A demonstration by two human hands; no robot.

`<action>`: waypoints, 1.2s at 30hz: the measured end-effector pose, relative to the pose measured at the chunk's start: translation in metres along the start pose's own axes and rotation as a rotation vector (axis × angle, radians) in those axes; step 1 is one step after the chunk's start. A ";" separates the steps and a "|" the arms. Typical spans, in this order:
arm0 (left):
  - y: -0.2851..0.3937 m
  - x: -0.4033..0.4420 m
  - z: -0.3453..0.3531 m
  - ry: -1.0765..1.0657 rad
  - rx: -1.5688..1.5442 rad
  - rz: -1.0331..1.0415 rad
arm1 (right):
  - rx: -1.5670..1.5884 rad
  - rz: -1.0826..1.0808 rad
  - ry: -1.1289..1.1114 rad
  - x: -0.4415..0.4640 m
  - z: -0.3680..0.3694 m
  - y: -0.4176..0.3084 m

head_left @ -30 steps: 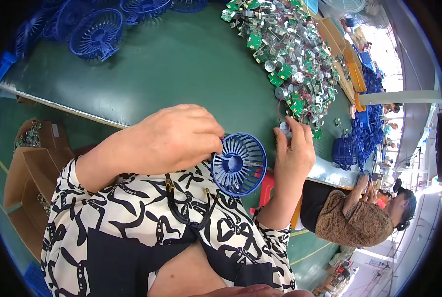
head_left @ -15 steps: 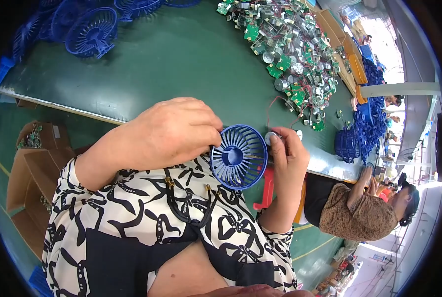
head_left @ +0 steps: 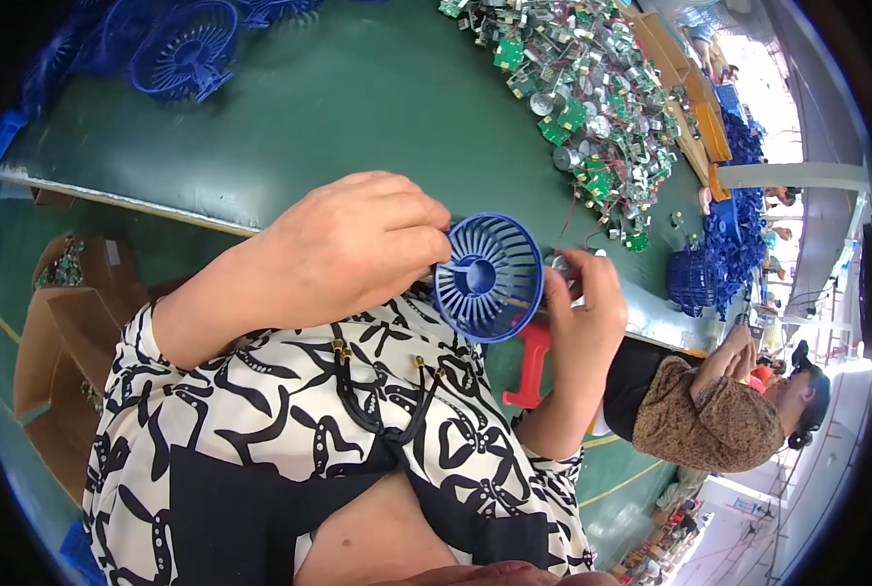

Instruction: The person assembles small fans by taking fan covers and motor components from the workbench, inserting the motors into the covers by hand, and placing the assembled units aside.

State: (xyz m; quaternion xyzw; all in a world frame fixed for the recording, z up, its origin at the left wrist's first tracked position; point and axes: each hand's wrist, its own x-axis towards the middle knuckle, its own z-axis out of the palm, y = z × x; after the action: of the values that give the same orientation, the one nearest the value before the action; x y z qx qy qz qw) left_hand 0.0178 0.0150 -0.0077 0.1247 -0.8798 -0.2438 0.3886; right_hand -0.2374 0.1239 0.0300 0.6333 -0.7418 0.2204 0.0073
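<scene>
Head view: near the green desk's point(head_left: 309, 107) near edge, round blue slotted plastic shell point(head_left: 478, 277), gripped rim-side in left hand point(head_left: 348, 254); beside opposite rim, silver metal part point(head_left: 560, 265), pinched in right hand point(head_left: 592, 317).

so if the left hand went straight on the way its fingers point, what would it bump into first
The right hand and its small round motor, most likely, with the blue fan guard in the left hand touching first; depth here is unclear.
</scene>
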 end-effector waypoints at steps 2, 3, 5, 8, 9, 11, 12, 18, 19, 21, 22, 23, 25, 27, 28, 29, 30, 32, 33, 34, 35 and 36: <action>0.000 -0.001 -0.001 -0.008 0.024 0.002 | 0.103 -0.053 0.049 0.004 -0.006 -0.008; 0.000 -0.001 -0.001 -0.010 0.021 0.004 | 0.150 -0.050 0.053 0.006 -0.013 -0.018; -0.002 0.000 0.000 -0.008 0.011 0.013 | 0.172 -0.205 -0.001 0.008 -0.017 -0.032; -0.003 0.000 0.001 0.010 0.007 0.024 | 0.111 -0.508 -0.139 0.017 -0.014 -0.044; -0.004 0.000 0.002 0.017 0.006 0.026 | 0.087 -0.518 -0.156 0.017 -0.012 -0.046; -0.004 -0.001 0.003 0.029 0.004 0.026 | 0.040 -0.538 -0.190 0.018 -0.010 -0.050; -0.004 -0.002 0.003 0.033 0.004 0.026 | 0.019 -0.547 -0.186 0.018 -0.009 -0.051; -0.005 -0.001 0.005 0.049 -0.006 0.030 | -0.005 -0.526 -0.236 0.021 -0.011 -0.056; -0.005 -0.001 0.005 0.048 -0.005 0.029 | -0.001 -0.548 -0.244 0.022 -0.011 -0.053; -0.005 -0.001 0.004 0.042 -0.001 0.027 | 0.008 -0.592 -0.258 0.025 -0.009 -0.045; -0.005 -0.001 0.004 0.042 0.002 0.028 | 0.008 -0.604 -0.266 0.025 -0.009 -0.044; -0.005 -0.001 0.005 0.041 0.006 0.029 | 0.007 -0.615 -0.273 0.026 -0.010 -0.043; -0.005 -0.001 0.006 0.037 0.010 0.029 | 0.029 -0.641 -0.284 0.028 -0.010 -0.041; -0.005 0.000 0.006 0.031 0.011 0.028 | 0.073 -0.665 -0.290 0.032 -0.010 -0.039; -0.005 0.000 0.006 0.026 0.013 0.022 | 0.061 -0.638 -0.311 0.032 -0.011 -0.042; -0.005 0.001 0.005 0.022 0.016 0.017 | 0.049 -0.610 -0.332 0.032 -0.015 -0.047; -0.004 0.001 0.005 0.017 0.019 0.013 | 0.037 -0.581 -0.352 0.032 -0.017 -0.050; -0.004 0.001 0.004 0.012 0.025 0.014 | -0.015 -0.559 -0.365 0.032 -0.019 -0.052; -0.004 0.002 0.004 0.010 0.029 0.014 | -0.042 -0.548 -0.372 0.031 -0.019 -0.053; -0.004 0.002 0.004 0.013 0.027 0.013 | -0.028 -0.542 -0.355 0.030 -0.019 -0.051; -0.003 0.002 0.004 0.017 0.026 0.012 | -0.013 -0.537 -0.339 0.028 -0.017 -0.049; -0.003 0.002 0.005 0.022 0.025 0.010 | 0.001 -0.532 -0.324 0.026 -0.015 -0.047</action>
State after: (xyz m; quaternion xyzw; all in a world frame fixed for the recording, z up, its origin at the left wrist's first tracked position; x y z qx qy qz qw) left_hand 0.0130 0.0128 -0.0107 0.1278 -0.8791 -0.2295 0.3977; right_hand -0.2026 0.0998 0.0659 0.8320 -0.5416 0.1074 -0.0538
